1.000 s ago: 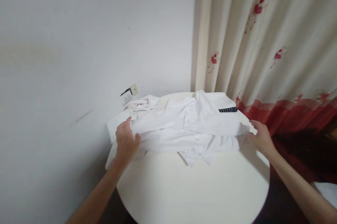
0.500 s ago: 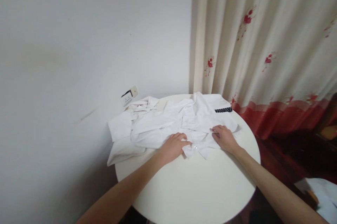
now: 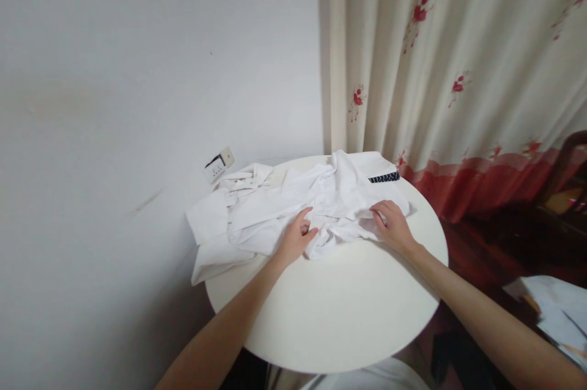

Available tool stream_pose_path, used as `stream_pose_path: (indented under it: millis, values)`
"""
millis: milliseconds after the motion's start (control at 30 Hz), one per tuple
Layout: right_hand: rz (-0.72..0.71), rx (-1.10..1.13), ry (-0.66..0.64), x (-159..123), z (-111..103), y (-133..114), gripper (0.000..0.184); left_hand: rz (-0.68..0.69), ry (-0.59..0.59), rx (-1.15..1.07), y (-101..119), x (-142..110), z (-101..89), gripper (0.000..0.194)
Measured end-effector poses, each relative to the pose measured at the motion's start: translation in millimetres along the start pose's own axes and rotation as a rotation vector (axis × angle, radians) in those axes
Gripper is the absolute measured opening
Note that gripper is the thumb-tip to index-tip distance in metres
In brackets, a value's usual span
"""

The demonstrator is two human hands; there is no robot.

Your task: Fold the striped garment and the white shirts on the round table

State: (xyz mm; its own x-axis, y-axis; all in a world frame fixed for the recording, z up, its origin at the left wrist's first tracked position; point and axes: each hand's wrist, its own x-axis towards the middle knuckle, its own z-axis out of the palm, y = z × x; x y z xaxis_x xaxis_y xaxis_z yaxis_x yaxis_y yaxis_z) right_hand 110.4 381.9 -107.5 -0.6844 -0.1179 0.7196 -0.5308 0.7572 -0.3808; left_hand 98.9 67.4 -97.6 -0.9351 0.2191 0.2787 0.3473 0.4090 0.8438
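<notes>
A white shirt [image 3: 257, 209] lies crumpled across the back half of a round white table [image 3: 348, 310]. A dark patterned strip [image 3: 384, 177] shows near its far right end, and the left end of the cloth hangs past the table's edge. My left hand [image 3: 296, 238] is over the shirt's near edge, thumb and forefinger apart, beside a bunched fold [image 3: 323, 245]. At the right, my right hand [image 3: 393, 225] has its fingers curled together, pinching the shirt's near edge. Some of its fingertips are hidden.
A white wall with a socket [image 3: 214, 169] stands close behind and left. A cream curtain [image 3: 440, 72] with red flowers hangs behind the table at right. White papers or cloth [image 3: 557, 310] lie low at right, near a dark wooden chair [image 3: 566, 164].
The shirt's near flap has gone from spread out to bunched, drawn back from the table's front. My left hand has lifted a little and its thumb and forefinger have parted. The view has shifted slightly.
</notes>
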Motion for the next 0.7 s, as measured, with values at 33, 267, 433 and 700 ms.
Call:
stream_pose_path:
  millis: [33, 267, 433, 700]
  values:
    - [-0.025, 0.014, 0.014, 0.1, -2.3, -1.2, 0.018, 0.016, 0.03, 0.005, 0.0, 0.3, -2.3, 0.063]
    - [-0.231, 0.166, -0.116, -13.1, -24.4, -33.3, 0.016, 0.505, 0.101, 0.188, 25.3, -10.2, -18.4, 0.022]
    - [-0.291, 0.109, -0.381, -21.5, -24.8, -48.5, 0.033, 0.571, -0.071, 0.13, 37.7, -16.7, -15.6, 0.019]
    - [-0.194, 0.032, -0.43, -20.6, -7.7, -43.6, 0.039, 0.472, -0.024, 0.163, 21.2, -6.8, -16.8, 0.018]
